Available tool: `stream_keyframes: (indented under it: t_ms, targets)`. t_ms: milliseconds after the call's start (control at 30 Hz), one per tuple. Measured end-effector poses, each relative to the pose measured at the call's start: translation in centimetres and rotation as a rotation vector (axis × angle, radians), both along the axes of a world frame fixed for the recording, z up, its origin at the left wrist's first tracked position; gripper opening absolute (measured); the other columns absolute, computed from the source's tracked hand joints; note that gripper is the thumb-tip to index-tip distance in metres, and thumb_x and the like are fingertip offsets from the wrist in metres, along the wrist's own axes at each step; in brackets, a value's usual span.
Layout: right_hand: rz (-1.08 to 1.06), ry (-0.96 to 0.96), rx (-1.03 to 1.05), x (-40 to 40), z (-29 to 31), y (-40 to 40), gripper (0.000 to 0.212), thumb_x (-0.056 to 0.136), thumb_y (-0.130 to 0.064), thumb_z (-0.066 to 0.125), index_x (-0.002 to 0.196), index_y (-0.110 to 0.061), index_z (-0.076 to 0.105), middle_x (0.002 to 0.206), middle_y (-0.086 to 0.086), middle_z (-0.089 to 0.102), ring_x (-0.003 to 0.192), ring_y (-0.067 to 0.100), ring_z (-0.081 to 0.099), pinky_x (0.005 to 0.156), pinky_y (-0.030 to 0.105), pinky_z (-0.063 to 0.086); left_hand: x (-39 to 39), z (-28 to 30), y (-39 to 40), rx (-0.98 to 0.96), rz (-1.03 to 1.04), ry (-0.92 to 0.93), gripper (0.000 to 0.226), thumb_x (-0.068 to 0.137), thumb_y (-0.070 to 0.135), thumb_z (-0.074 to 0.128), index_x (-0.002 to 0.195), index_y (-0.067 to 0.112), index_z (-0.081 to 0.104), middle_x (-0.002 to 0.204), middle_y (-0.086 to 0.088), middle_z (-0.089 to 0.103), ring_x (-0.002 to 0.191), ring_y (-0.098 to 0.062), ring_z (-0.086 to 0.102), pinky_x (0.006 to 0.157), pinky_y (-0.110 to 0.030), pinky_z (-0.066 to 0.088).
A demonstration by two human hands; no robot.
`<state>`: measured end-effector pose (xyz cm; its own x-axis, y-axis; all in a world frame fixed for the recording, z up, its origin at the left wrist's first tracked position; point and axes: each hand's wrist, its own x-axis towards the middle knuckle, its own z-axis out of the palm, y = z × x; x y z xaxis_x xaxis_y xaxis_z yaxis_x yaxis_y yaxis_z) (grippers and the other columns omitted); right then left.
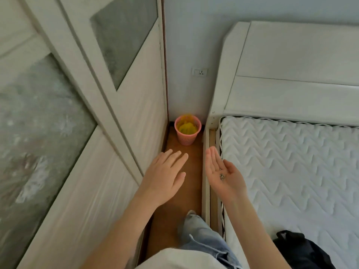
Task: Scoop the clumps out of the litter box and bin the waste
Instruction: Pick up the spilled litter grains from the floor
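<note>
A small pink mesh waste bin (pixel 187 131) with a yellow liner stands on the brown floor in the far corner, between the wardrobe and the bed. My right hand (pixel 223 172) is held palm up in front of it, fingers apart, with a few small dark grains (pixel 222 176) resting on the palm. My left hand (pixel 167 173) hovers palm down to the left, fingers spread, holding nothing. Both hands are short of the bin. No litter box or scoop is in view.
A white wardrobe (pixel 81 152) with frosted glass doors lines the left. A white bed frame (pixel 207 162) and quilted mattress (pixel 291 171) fill the right, with a black bag (pixel 299 249) on it. Only a narrow floor strip (pixel 186 191) runs between. My jeans leg (pixel 202 233) stands there.
</note>
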<state>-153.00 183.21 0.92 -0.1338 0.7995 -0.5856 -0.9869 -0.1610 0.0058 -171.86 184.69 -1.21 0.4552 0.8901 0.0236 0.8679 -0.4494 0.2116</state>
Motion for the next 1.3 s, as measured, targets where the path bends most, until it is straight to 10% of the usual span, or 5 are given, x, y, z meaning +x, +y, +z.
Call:
stream_keyframes:
  t_ms: [667, 833, 1300]
  targets:
    - [-0.013, -0.011, -0.089, 3.0, -4.6, 39.4, 0.040, 0.100, -0.016, 0.033, 0.124, 0.006, 0.055, 0.121, 0.024, 0.063, 0.114, 0.035, 0.058, 0.089, 0.042, 0.048, 3.4, -5.5, 40.7, -0.054, 0.020, -0.014, 0.045, 0.097, 0.031, 0.046, 0.141, 0.019, 0.046, 0.147, -0.004, 0.044, 0.137, -0.026, 0.038, 0.112, -0.040, 0.030]
    - [-0.025, -0.018, -0.065, 4.6, -7.2, 46.2, 0.036, 0.087, -0.004, 0.047, 0.116, 0.012, 0.061, 0.121, 0.024, 0.063, 0.110, 0.037, 0.061, 0.088, 0.043, 0.051, 4.2, -8.0, 47.3, -0.108, 0.098, -0.007, 0.052, 0.098, 0.037, 0.024, 0.143, 0.019, 0.041, 0.147, -0.003, 0.044, 0.138, -0.023, 0.037, 0.114, -0.037, 0.029]
    - [0.131, -0.108, -0.243, 8.9, -31.8, 65.2, 0.052, 0.102, -0.025, 0.032, 0.100, 0.006, 0.073, 0.118, 0.018, 0.067, 0.104, 0.032, 0.067, 0.080, 0.040, 0.058, 8.3, -31.7, 63.8, -0.062, 0.323, -0.156, 0.053, 0.103, 0.038, 0.017, 0.140, 0.013, 0.045, 0.144, -0.006, 0.046, 0.134, -0.021, 0.040, 0.113, -0.027, 0.023]
